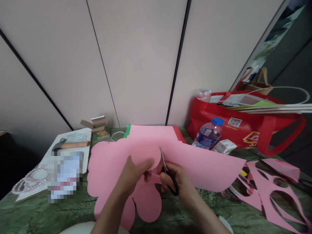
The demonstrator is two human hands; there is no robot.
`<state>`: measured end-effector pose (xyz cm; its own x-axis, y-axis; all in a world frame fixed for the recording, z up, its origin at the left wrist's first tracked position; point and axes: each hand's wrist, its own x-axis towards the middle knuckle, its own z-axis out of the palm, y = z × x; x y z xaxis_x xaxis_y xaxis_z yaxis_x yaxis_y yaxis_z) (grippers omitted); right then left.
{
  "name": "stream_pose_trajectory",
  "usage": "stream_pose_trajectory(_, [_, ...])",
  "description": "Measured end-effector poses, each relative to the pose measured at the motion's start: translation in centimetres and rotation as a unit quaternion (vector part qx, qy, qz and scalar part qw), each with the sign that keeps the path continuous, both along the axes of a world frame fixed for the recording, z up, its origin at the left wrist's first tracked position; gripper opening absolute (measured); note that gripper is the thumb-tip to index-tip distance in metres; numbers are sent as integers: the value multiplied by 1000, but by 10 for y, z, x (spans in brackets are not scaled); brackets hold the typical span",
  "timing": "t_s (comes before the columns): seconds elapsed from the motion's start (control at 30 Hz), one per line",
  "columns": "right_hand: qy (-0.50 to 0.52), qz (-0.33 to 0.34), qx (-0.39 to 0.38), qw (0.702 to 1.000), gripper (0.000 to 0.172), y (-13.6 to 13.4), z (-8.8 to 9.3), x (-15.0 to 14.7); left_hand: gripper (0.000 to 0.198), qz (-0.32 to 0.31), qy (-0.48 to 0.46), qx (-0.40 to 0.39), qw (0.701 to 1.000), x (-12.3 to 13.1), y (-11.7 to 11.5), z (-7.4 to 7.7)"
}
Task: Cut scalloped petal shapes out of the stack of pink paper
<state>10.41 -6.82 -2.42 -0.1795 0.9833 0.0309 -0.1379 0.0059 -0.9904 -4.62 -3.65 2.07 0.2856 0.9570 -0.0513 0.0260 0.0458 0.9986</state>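
Note:
A large sheet of pink paper (204, 165) spans the middle of the table, raised toward me. My left hand (138, 169) pinches a rounded part of it, thumb on top and fingers underneath. My right hand (174, 177) grips black-handled scissors (173, 183), whose blades point up and away at the curved edge beside my left thumb. Whether the blades are parted is hard to make out. Cut pink paper circles (148, 203) lie below and to the left, overlapping one another.
At the right stand a red bag (207, 110), a water bottle (207, 133) and a small white box (224, 147). Pink paper offcuts (273, 191) lie at the right edge. A hammer (73, 145) rests on a white board (86, 156) at the left, near an opened small box (102, 132).

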Motion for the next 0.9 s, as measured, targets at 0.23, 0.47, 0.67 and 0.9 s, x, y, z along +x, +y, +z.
stream_pose_trajectory(0.23, [36, 1, 9, 999, 23, -7, 5, -9, 22, 19, -35, 5, 999, 0, -11, 9])
stream_pose_trajectory(0.47, [53, -11, -7, 998, 22, -14, 5, -22, 25, 60, 19, 12, 998, -10, -18, 24])
stream_pose_trajectory(0.67, [45, 0, -19, 999, 24, -14, 14, -35, 25, 101, -11, 18, 995, -18, -24, 8])
stream_pose_trajectory(0.9, [21, 32, -41, 998, 24, -10, 24, -49, 25, 163, 6, 11, 987, -36, -33, -2])
